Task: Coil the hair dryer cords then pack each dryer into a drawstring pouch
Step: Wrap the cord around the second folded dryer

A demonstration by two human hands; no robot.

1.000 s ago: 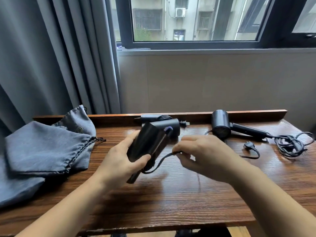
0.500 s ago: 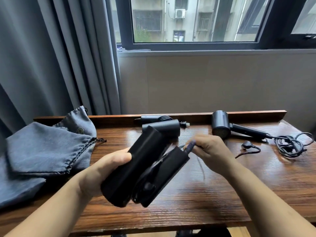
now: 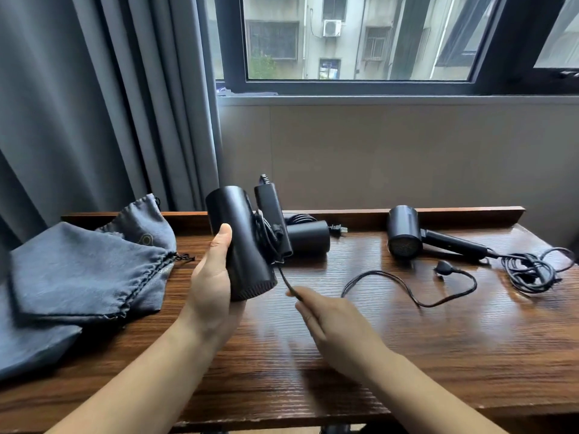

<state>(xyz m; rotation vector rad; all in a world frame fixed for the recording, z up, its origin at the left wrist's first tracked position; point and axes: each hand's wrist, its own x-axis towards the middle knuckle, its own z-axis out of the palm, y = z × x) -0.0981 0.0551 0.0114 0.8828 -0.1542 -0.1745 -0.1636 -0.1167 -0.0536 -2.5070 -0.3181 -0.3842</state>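
Observation:
My left hand (image 3: 213,286) grips a black folding hair dryer (image 3: 239,245) upright above the wooden table (image 3: 438,355), its handle folded up beside the barrel with cord wound between them. My right hand (image 3: 332,324) pinches that dryer's cord (image 3: 283,275) just below the barrel; the rest of the cord (image 3: 407,292) loops across the table to its plug (image 3: 445,267). A second dryer (image 3: 308,241) lies behind with a coiled cord. A third dryer (image 3: 405,234) lies at the right, its cord (image 3: 529,270) in a loose tangle. Grey drawstring pouches (image 3: 87,270) lie at the left.
A raised wooden lip (image 3: 454,212) runs along the table's back edge, with a wall and window behind. Grey curtains (image 3: 94,104) hang at the left behind the pouches. The table's right corner lies just past the tangled cord.
My left hand has turned the dryer upright and raised it. My right hand has dropped lower and nearer, drawing the cord down from the barrel; the loose cord has shifted on the table.

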